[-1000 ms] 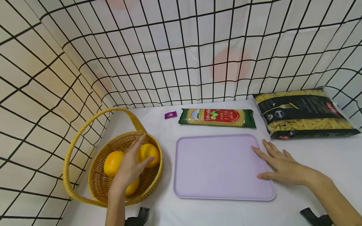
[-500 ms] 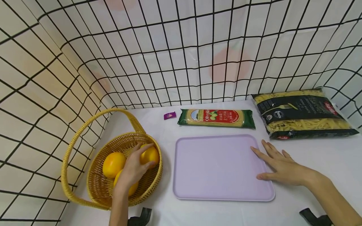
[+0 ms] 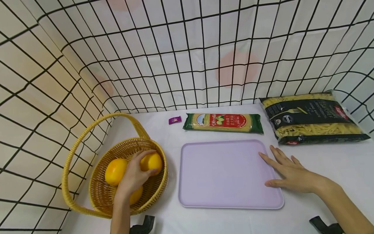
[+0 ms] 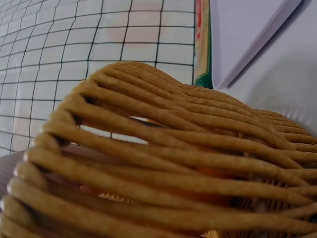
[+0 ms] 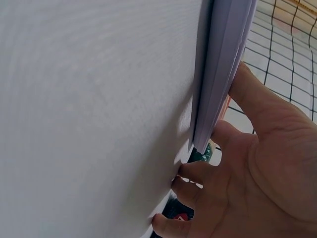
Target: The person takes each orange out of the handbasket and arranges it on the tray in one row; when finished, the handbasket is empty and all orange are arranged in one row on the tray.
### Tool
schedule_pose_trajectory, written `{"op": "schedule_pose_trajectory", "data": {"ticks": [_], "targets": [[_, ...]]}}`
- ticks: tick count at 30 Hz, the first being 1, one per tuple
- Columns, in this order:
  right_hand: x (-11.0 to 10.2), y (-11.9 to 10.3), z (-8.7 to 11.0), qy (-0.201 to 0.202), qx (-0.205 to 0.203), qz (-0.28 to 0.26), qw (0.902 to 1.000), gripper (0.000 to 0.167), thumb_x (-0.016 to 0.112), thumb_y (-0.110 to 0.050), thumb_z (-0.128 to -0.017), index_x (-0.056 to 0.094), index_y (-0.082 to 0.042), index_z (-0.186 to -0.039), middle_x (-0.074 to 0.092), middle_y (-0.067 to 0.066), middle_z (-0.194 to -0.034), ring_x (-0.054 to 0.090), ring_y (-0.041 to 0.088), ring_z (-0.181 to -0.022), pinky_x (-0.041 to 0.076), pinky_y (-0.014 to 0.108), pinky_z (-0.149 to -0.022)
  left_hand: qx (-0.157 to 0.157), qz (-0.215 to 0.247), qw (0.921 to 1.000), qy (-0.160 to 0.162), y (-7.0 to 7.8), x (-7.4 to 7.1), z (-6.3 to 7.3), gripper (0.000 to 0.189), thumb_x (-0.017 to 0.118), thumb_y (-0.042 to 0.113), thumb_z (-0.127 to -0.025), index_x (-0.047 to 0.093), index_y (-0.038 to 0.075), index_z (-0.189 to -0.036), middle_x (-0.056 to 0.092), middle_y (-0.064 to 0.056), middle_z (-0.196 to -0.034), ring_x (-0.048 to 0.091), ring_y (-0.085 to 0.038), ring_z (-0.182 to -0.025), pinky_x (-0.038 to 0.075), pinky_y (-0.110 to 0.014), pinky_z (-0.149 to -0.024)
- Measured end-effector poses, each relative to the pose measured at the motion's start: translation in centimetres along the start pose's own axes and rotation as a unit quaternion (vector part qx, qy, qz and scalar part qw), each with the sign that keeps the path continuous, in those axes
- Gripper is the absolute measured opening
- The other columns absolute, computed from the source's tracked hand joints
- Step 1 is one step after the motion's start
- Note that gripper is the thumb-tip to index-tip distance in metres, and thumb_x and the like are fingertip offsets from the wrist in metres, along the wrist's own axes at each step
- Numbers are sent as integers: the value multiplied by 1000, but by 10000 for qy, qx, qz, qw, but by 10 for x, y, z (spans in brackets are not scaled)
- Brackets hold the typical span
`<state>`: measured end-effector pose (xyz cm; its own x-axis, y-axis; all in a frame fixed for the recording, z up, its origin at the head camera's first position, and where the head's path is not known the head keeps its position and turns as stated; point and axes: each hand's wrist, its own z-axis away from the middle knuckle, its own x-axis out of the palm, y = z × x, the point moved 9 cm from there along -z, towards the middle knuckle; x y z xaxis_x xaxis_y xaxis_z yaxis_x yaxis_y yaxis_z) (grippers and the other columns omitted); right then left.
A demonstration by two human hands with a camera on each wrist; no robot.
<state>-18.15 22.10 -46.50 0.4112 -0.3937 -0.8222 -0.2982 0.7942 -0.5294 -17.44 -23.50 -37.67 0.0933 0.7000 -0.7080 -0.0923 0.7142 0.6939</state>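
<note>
In the head view my left hand [image 3: 135,175] reaches into the yellow wicker basket [image 3: 96,195] and grips an orange [image 3: 152,163], its thumb on the near side and fingers over the far side. A second orange [image 3: 116,172] sits to the left of the hand, and a third orange [image 3: 136,195] is partly covered by it. In the left wrist view the basket's woven wall [image 4: 163,144] hides most of the hand. My right hand [image 3: 292,174] lies with fingers spread at the right edge of the lilac tray [image 3: 228,175], thumb and index finger touching its rim.
Behind the tray lies a spaghetti pack [image 3: 223,123], with a small purple packet [image 3: 175,120] to its left. A large pasta bag [image 3: 315,117] is at the back right. Black wire mesh [image 3: 204,58] encloses the back and sides. The basket's tall handle [image 3: 68,169] leans left.
My left hand has come down into the basket, closed its fingers and thumb round the right-hand orange and shifted it slightly left. The right hand has stayed at the tray.
</note>
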Motion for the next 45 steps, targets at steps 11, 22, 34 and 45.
{"op": "schedule_pose_trajectory", "data": {"ticks": [11, 22, 34, 45], "targets": [[0, 0, 0, -12, -12, -103, 9999, 98, 74, -51, -90, 18, -26, -167, 1, 35, -169, 0, 58, -155, 2, 86, -110, -102, 95, 9996, 243, -4, -4, 1, 56, 79, 7, -89, 61, 14, -141, 47, -20, -157, 42, -44, -145, 33, -65, -119], [0, 0, 1, -5, -33, -57, 10000, 98, 74, -51, -90, 19, -25, -167, 1, 36, -168, 0, 58, -155, 3, 86, -110, -346, 518, 9963, 585, -5, -18, 8, 59, 76, 9, -92, 55, 18, -146, 46, -12, -159, 36, -39, -150, 31, -66, -121], [-1, -1, 1, -28, 1, -75, 10000, 98, 75, -49, -89, 20, -25, -167, 2, 36, -168, 1, 58, -155, 3, 85, -110, 842, 531, 9869, 1273, 46, -32, 8, 57, 79, 9, -91, 60, 24, -143, 56, -3, -152, 55, -29, -133, 52, -46, -98], [-2, -3, 2, 5, -28, -69, 10000, 99, 75, -49, -89, 20, -23, -167, 2, 37, -168, 2, 58, -154, 3, 85, -111, 1326, 1058, 9828, 734, 92, 9, -8, 61, 80, 0, -86, 61, 21, -140, 59, -1, -147, 56, -30, -128, 55, -49, -99]]}}
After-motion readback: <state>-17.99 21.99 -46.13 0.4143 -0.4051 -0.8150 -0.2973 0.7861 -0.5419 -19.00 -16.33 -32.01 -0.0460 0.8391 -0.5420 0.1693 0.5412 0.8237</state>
